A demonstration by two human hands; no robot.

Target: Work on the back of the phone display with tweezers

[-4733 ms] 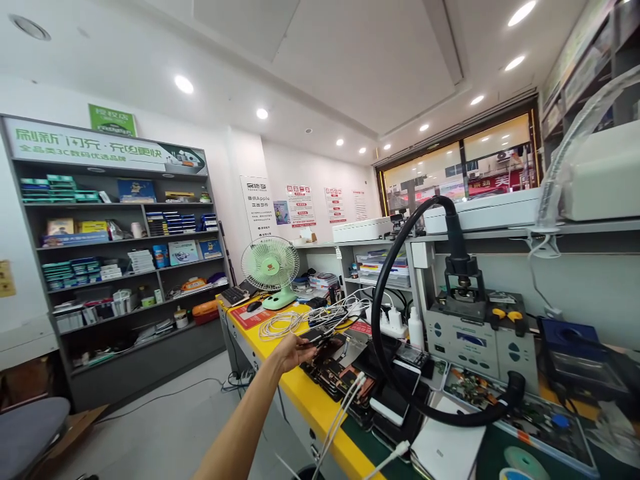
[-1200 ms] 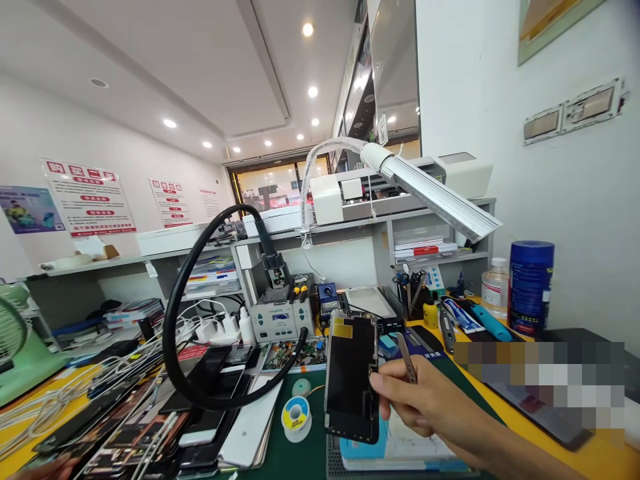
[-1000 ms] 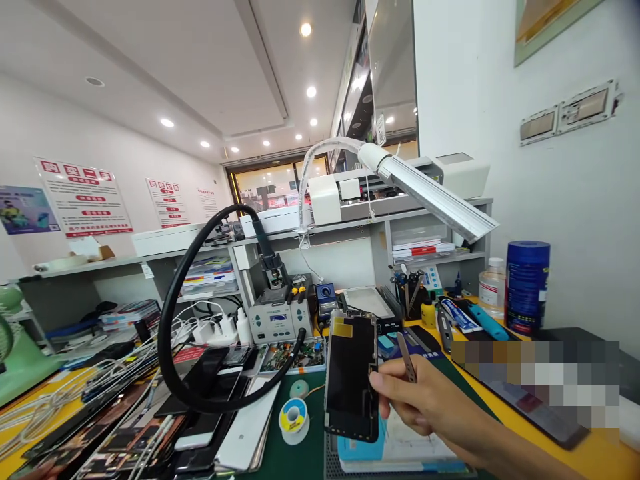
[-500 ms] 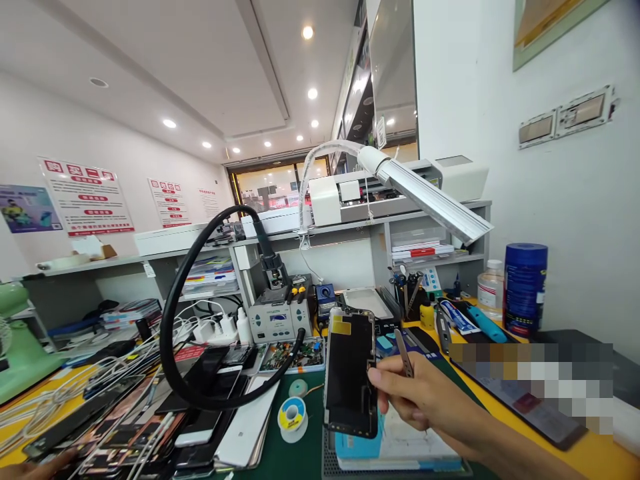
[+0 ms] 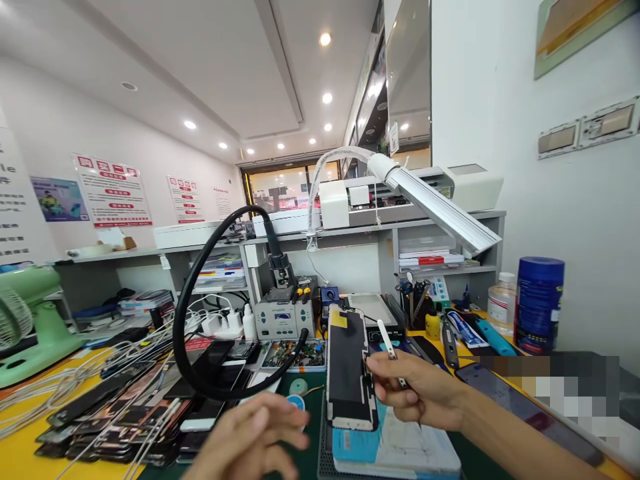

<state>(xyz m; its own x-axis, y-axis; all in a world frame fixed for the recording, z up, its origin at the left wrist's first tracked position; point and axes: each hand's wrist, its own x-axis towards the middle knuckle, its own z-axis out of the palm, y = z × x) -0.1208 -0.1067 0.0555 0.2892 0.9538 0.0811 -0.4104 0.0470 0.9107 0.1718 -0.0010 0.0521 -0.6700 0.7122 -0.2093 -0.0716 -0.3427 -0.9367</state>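
My right hand (image 5: 420, 387) pinches the right edge of a phone screen assembly (image 5: 346, 370). Its dark back, with a yellow sticker near the top, faces me. A pair of metal tweezers (image 5: 385, 337) is also tucked in that hand, pointing up and away. My left hand (image 5: 257, 430), slightly blurred, hovers to the left of the screen with fingers apart and nothing in them. Below the screen lies a blue and white pad (image 5: 405, 443). A solder wire spool (image 5: 299, 402) is partly hidden behind my left fingers.
Stacked phones and phone parts (image 5: 135, 420) cover the left side, with cables across them. A black hose (image 5: 181, 333) arches up from the hot-air station (image 5: 283, 320). A tray of circuit boards (image 5: 295, 355) sits behind. At right are a phone (image 5: 530, 413) and a blue canister (image 5: 540, 303).
My left hand has come from the far left edge to beside the screen. The screen has tilted slightly in my right hand, and the view has turned a little left.
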